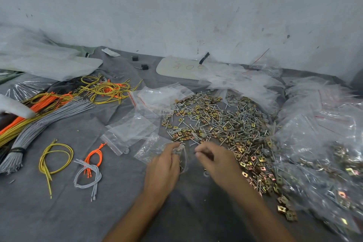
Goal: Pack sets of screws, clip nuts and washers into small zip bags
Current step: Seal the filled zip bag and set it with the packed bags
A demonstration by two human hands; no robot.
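A wide heap of screws, brass-coloured clip nuts and grey washers is spread over the grey cloth ahead of me. My left hand grips a small clear zip bag at its mouth, just short of the heap. My right hand is beside it, fingers curled and pinching something small at the fingertips; what it is I cannot make out. Several empty zip bags lie to the left of the heap.
Filled clear bags pile up on the right. Bundles of grey, orange and yellow wire lie on the left, with small loops nearer me. A pale board with writing and plastic sheets lie by the wall.
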